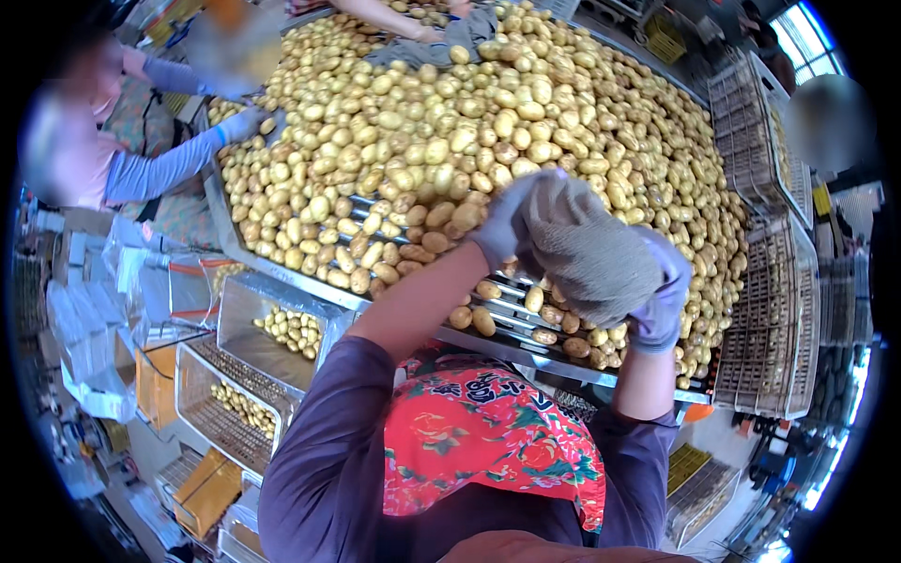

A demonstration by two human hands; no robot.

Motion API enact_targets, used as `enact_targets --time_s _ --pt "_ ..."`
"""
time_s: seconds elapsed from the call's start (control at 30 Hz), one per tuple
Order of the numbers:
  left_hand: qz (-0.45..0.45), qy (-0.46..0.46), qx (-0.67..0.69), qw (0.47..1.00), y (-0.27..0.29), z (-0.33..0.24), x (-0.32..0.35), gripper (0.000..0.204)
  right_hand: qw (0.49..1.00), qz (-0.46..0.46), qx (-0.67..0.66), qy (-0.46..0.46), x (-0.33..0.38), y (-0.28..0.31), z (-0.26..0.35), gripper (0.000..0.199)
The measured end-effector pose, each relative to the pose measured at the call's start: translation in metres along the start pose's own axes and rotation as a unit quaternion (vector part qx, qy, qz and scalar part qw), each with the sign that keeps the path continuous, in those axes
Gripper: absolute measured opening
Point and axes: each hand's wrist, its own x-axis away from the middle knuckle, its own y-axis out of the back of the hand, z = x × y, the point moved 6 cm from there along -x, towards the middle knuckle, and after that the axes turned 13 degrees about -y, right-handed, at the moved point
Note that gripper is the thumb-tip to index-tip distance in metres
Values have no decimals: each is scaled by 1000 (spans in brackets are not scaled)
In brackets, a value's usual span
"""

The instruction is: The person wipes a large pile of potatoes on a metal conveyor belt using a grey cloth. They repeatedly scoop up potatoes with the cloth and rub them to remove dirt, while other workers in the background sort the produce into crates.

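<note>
Both my hands wear pale purple-grey gloves and hold a bunched grey-brown cloth (pixel 587 246) up over a sorting table heaped with yellow potatoes (pixel 563 113). On the cloth's left side my left hand (pixel 505 225) is closed round its edge, the fingers partly hidden. My right hand (pixel 664 293) grips the cloth's lower right side. Beneath the cloth, metal rollers (pixel 511 305) show between scattered potatoes, some of them browner than the rest. Whether anything is wrapped inside the cloth, I cannot tell.
At the left, a co-worker's gloved hand (pixel 246 124) reaches into the potatoes; another person's arm (pixel 389 17) touches a dark cloth at the far side. Plastic crates (pixel 765 310) stand along the right. A metal chute (pixel 272 352) and a crate (pixel 202 413), both with potatoes, are lower left.
</note>
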Motion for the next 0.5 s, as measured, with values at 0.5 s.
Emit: enact_targets --time_s 0.5 --pt "262 10 -497 827 119 128 -25 87 857 51 512 -27 -162 -79 -244 95"
